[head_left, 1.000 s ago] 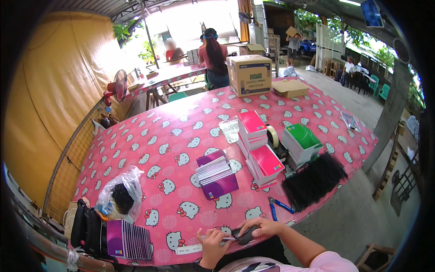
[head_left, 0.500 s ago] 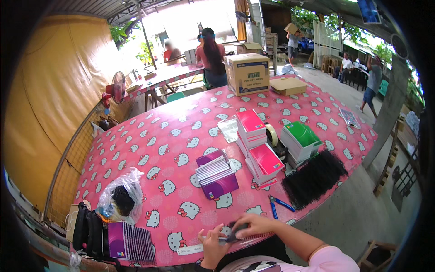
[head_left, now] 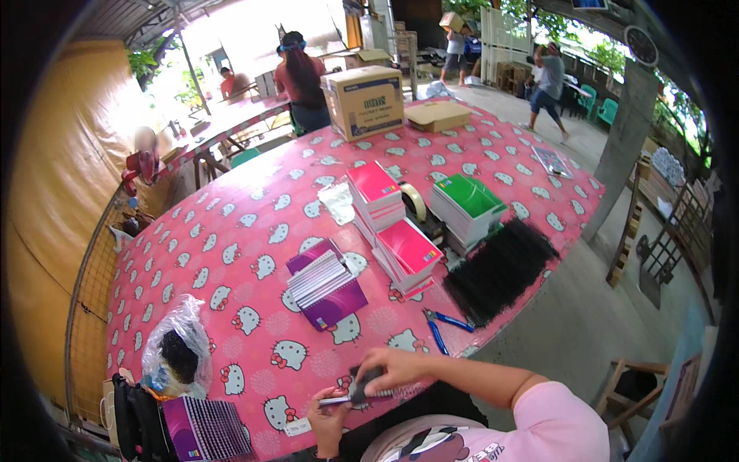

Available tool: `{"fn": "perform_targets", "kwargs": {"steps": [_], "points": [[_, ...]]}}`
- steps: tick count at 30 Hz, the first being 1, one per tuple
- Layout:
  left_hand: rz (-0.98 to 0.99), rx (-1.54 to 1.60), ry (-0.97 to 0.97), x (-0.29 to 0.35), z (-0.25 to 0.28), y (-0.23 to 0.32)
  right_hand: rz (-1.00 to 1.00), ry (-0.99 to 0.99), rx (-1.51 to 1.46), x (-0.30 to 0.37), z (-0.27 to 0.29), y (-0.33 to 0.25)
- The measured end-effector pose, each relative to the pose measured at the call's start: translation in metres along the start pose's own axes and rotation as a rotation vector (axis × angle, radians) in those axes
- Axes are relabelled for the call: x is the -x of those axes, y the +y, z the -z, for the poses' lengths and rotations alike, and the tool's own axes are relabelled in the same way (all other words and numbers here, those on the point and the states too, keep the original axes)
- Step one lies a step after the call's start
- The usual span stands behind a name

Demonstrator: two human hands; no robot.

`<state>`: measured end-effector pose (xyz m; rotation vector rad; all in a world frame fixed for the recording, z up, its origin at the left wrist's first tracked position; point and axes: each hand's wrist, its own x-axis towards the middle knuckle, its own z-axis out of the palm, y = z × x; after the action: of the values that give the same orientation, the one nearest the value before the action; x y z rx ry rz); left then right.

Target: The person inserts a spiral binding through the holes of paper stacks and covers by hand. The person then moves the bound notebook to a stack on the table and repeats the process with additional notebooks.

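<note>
At the near edge of the pink table covering printed with white cat faces, a thin, flat, pale-edged item is pinched between the thumb and fingers of the left hand, while the right hand curls its fingers over a small dark grey piece against it. Just beyond lie blue-handled metal pliers and a stack of purple spiral notebooks. Farther out are a bristly black heap, stacked bright pink notebooks and stacked green notebooks.
</note>
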<state>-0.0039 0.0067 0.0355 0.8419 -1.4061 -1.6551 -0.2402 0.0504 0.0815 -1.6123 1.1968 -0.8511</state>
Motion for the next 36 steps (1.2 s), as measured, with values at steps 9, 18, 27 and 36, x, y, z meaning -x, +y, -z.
{"fn": "perform_targets", "kwargs": {"steps": [9, 18, 27, 36], "points": [[-0.148, -0.643, 0.031, 0.002, 0.014, 0.032, 0.159, -0.083, -0.248, 0.0, -0.017, 0.004], [-0.029, -0.436, 0.035, -0.004, 0.024, 0.013, 0.112, -0.047, -0.097, -0.008, -0.016, 0.004], [-0.047, -0.409, 0.09, -0.005, 0.025, 0.012, 0.127, -0.02, 0.153, -0.026, -0.017, -0.002], [-0.053, -0.457, 0.112, -0.008, 0.022, 0.013, -0.004, 0.046, 0.262, -0.033, -0.013, 0.006]]}}
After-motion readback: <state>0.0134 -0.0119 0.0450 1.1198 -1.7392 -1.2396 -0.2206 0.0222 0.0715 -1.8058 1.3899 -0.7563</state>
